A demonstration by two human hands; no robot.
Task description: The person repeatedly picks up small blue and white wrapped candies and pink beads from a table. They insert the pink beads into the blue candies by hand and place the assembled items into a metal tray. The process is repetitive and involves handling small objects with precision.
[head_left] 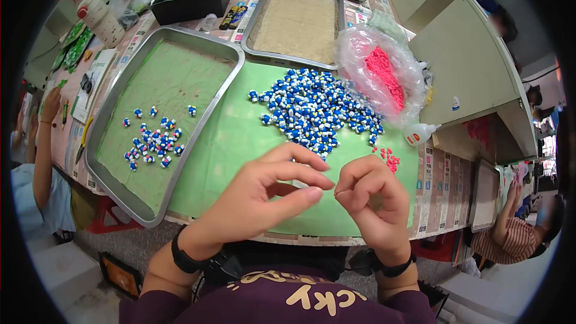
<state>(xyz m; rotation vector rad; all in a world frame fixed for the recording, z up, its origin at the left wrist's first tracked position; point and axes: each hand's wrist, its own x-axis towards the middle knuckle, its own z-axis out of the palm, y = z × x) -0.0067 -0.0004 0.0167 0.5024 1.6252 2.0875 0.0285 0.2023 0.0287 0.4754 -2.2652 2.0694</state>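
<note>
Both hands are up close over the near edge of the green mat (240, 144) on the desk (447, 180), fingertips nearly meeting. The left hand (273, 195) has its thumb and forefinger drawn toward each other with the other fingers stretched above, so that grip is pinched in. The right hand (372, 198) is curled tight, fingers folded onto the thumb. Whatever sits between the two grips is too small to make out, so I can't tell if either one actually holds a piece.

Just beyond the grips, a bit further up the mat, is the big heap of little blue-and-white pieces (318, 111). A few loose pink bits (389, 157) lie just past the right grip, with a small white glue bottle (420, 135) a little further out on that side. Beyond that is a clear bag of pink bits (384, 75). Off past the left grip sits a metal tray (108, 108) lined in green, with a small cluster of the same blue-and-white pieces (153, 144) in it. A second tray (297, 21) with a tan lining is far behind the heap.
</note>
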